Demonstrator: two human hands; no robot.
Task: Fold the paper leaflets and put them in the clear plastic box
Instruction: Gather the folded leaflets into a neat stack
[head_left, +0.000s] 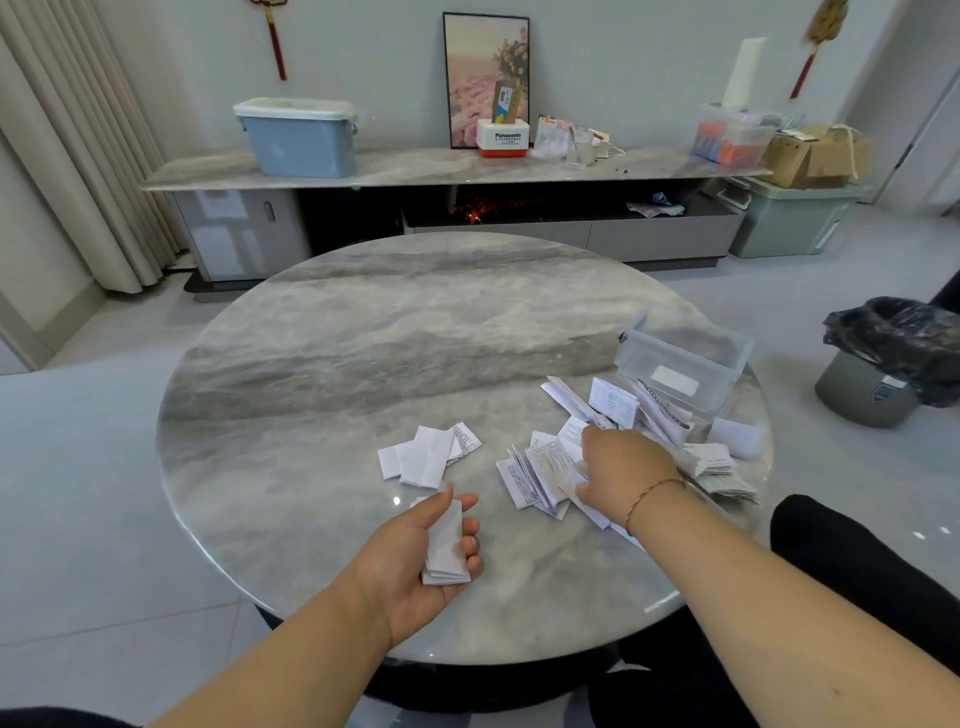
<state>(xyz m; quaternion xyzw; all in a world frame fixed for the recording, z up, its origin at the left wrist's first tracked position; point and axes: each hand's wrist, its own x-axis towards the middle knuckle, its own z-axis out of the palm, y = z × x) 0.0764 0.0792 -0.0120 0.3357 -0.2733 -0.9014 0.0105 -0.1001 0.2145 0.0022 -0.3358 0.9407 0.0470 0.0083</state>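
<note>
My left hand (421, 551) lies palm up near the table's front edge and holds a folded white leaflet (445, 545) between thumb and curled fingers. My right hand (621, 475) reaches palm down into a loose pile of unfolded leaflets (540, 475) at the right, its fingers curled on a leaflet there; the grip is partly hidden. A small stack of folded leaflets (428, 454) lies in the middle. The clear plastic box (685, 364) stands tilted behind the pile at the table's right edge, with a white slip inside.
The round marble table (389, 338) carries everything. A black-lined bin (883, 364) stands on the floor to the right. Behind is a long low cabinet (415, 171) with a blue tub (298, 137) and boxes.
</note>
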